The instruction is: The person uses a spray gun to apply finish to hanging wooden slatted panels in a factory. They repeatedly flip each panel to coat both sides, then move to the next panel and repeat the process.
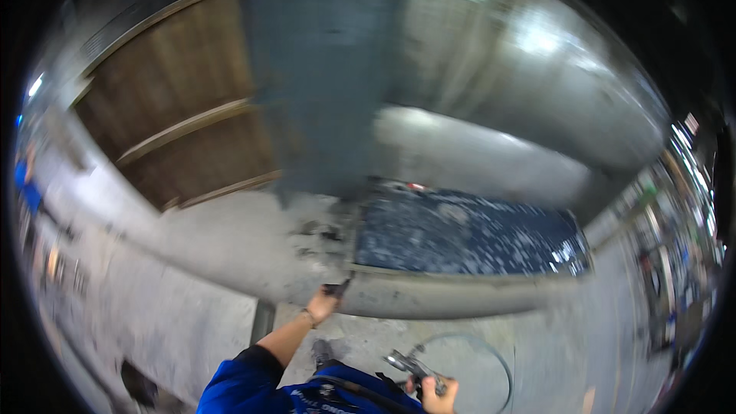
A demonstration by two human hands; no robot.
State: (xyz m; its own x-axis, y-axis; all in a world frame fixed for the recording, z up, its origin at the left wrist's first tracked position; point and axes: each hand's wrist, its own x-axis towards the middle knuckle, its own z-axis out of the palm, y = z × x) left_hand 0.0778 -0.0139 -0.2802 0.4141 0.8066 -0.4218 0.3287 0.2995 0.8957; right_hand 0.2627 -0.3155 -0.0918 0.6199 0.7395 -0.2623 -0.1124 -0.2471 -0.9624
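My left hand reaches forward, its fingers closed round a small dark piece whose kind the blur hides. That piece is near the front left corner of a long basin of dark blue liquid with white flecks. Close to my body, my right hand grips a metal spray gun, its head pointing forward and left. A thin grey hose loops to the right of the gun.
Shiny metal panels rise behind the basin. A blue-grey upright panel and brown boards stand to the left. Another person in blue is at the far left. Cluttered equipment lines the right side.
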